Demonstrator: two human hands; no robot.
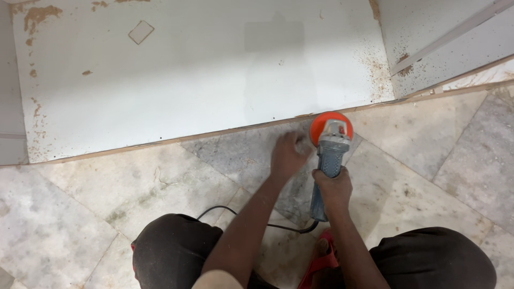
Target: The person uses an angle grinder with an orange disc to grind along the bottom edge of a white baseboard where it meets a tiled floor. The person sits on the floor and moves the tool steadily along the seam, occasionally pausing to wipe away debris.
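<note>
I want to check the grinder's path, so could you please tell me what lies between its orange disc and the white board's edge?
Nothing: in the head view the angle grinder's orange disc reaches right up to the white board at its wooden edge, over bare marble floor.

Both arms reach toward twelve o'clock: left hand [288, 155] curled in a loose fist, right hand [333, 186] clenched, knuckles up.

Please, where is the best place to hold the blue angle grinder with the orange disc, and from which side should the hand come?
Probably the slim blue body of the angle grinder, behind its grey head, gripped from the cable end. The right hand already wraps it there. The orange disc lies at the far end by the white panel's edge, so fingers stay away from it.
</note>
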